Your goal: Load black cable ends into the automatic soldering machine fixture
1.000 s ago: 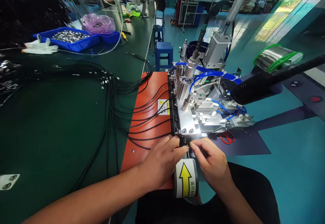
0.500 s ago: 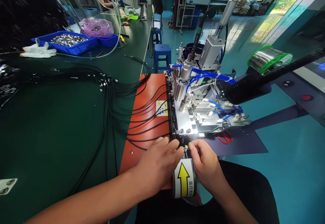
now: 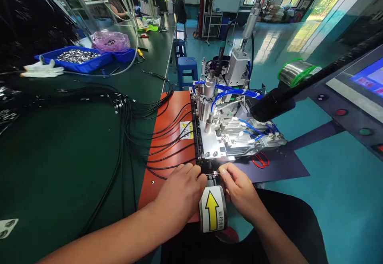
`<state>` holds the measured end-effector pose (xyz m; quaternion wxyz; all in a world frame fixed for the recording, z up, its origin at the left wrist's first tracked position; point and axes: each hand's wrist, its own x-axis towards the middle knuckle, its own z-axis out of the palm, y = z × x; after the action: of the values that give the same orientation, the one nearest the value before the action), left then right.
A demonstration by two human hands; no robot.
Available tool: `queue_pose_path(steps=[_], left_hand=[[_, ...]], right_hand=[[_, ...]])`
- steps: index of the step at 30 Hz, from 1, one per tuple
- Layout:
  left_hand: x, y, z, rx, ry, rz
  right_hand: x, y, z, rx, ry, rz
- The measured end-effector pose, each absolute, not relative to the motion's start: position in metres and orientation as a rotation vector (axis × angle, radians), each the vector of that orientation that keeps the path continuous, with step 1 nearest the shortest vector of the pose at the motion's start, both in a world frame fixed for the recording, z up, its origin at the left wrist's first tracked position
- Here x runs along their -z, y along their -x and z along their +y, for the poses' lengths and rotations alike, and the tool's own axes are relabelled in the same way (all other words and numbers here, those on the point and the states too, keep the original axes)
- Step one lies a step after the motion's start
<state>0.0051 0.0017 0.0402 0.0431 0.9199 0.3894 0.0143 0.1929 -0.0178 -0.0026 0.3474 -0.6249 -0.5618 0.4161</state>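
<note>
My left hand [image 3: 181, 194] lies on the orange plate [image 3: 170, 136], its fingers closed on a black cable [image 3: 163, 167] at the near end of the black fixture strip [image 3: 197, 140]. My right hand [image 3: 239, 190] pinches a small metal part [image 3: 216, 173] at the cable's tip, fingertips almost touching the left hand's. Both hands sit just above the roller with a yellow arrow label [image 3: 212, 211]. Several more black cables [image 3: 131, 116] run across the plate into the strip.
A metal machine with blue hoses [image 3: 230, 112] stands behind the strip, red scissors [image 3: 260, 161] beside it. A solder spool [image 3: 295, 71] and control panel [image 3: 359, 92] are at right. Blue trays of metal parts [image 3: 77, 56], white gloves [image 3: 42, 68] and another person [image 3: 115, 0] are far left.
The view has shifted left and down a little. Both hands stay pinched together at the strip's near end, with the right fingers adjusting slightly at the cable tip.
</note>
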Motion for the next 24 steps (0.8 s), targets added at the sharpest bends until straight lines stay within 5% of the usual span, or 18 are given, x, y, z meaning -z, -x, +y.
queue_pose_path(steps=[24], left_hand=[[-0.043, 0.007, 0.000, -0.118, -2.858, 1.228]], right_hand=[[0.006, -0.179, -0.027, -0.676, 1.723, -1.463]])
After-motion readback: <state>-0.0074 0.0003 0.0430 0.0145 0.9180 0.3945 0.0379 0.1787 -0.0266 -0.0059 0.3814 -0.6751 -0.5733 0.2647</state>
